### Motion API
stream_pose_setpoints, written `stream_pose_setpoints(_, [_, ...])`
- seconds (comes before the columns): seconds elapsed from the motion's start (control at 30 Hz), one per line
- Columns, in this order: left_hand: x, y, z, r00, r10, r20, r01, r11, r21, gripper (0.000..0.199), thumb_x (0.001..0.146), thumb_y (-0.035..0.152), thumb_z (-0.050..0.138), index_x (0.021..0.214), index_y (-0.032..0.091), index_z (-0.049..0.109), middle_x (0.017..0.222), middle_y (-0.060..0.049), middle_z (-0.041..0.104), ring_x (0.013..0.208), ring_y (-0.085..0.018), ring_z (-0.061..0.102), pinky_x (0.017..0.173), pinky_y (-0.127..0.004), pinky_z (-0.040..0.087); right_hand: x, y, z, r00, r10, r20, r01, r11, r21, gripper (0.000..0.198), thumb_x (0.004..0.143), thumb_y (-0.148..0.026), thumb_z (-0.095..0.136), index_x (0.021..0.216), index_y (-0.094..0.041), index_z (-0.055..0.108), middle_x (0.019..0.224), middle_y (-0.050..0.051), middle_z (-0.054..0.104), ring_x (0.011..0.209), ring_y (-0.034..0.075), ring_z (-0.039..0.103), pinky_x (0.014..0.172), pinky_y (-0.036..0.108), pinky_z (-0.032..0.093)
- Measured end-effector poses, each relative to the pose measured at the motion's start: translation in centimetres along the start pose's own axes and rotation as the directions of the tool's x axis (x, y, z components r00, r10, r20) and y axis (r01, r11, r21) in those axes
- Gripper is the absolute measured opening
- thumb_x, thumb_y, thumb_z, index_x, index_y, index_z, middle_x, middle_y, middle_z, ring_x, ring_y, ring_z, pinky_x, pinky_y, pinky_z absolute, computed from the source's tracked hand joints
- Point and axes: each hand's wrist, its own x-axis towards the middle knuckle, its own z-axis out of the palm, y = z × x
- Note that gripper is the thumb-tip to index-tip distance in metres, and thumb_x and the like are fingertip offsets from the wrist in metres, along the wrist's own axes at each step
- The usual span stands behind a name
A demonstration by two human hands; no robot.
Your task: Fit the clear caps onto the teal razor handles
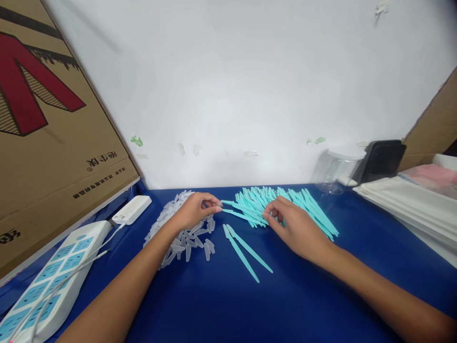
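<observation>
A slim turquoise eyebrow razor (238, 215) is stretched between my two hands over the table. My left hand (200, 208) pinches its left end; whether a clear cap is also in those fingertips is too small to tell. At the right end, thumb and finger of my right hand (287, 220) are closed on the handle. Behind that hand lies a heap of turquoise eyebrow razors (316, 209). Under and beside my left hand spreads a pile of translucent plastic caps (187, 242). Two more razors (246, 252) lie in a narrow V in front of my hands.
On the left are a white power strip (76, 252) with cables, a white charger-like box (133, 209) and a large cardboard box (64, 157). A clear lidded jar (333, 171), a black object (383, 159) and stacked white sheets (410, 205) stand right. Behind rises a white wall (228, 95).
</observation>
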Motion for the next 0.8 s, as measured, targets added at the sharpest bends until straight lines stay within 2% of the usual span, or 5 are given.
stream_pose_setpoints(0.13, [0.1, 0.1, -0.1, 0.998, -0.065, -0.011, 0.064, 0.993, -0.096, 0.045, 0.079, 0.053, 0.08, 0.107, 0.018, 0.075, 0.086, -0.007, 0.076, 0.078, -0.021, 0.069, 0.072, -0.032, 0.053, 0.4, 0.1, -0.3, 0.995, 0.085, -0.048, -0.077, 0.985, 0.152, 0.021, 0.101, -0.036, 0.05, 0.09, -0.021, 0.059, 0.09, 0.004, 0.066, 0.077, 0.018, 0.06, 0.068, 0.031, 0.044])
stream_pose_setpoints(0.33, [0.1, 0.5, -0.2, 0.994, -0.071, -0.083, 0.06, 0.989, -0.134, 0.038, 0.078, 0.05, 0.081, 0.096, 0.017, 0.077, 0.086, -0.008, 0.078, 0.079, -0.02, 0.07, 0.071, -0.031, 0.053, 1.0, 0.4, -0.4, 0.981, 0.194, 0.028, -0.19, 0.899, 0.395, 0.025, 0.096, -0.043, 0.056, 0.089, -0.02, 0.062, 0.086, 0.005, 0.072, 0.074, 0.019, 0.062, 0.068, 0.032, 0.046])
stream_pose_setpoints(0.53, [0.0, 0.5, -0.5, 0.997, -0.035, -0.076, 0.02, 0.983, -0.183, 0.035, 0.089, 0.047, 0.071, 0.107, 0.018, 0.079, 0.099, -0.01, 0.08, 0.085, -0.022, 0.074, 0.08, -0.035, 0.058, 1.2, 0.5, -0.5, 0.974, 0.221, 0.041, -0.217, 0.882, 0.418, 0.028, 0.093, -0.045, 0.057, 0.085, -0.019, 0.064, 0.082, 0.006, 0.073, 0.067, 0.018, 0.06, 0.065, 0.032, 0.047])
stream_pose_setpoints(0.8, [-0.1, 0.6, -0.5, 0.995, -0.025, -0.095, 0.009, 0.985, -0.171, 0.034, 0.092, 0.046, 0.066, 0.108, 0.018, 0.079, 0.103, -0.01, 0.08, 0.086, -0.022, 0.073, 0.079, -0.035, 0.059, 1.3, 0.7, -0.4, 0.972, 0.235, 0.021, -0.224, 0.89, 0.397, 0.028, 0.092, -0.045, 0.058, 0.085, -0.02, 0.066, 0.082, 0.006, 0.074, 0.072, 0.02, 0.063, 0.068, 0.034, 0.047])
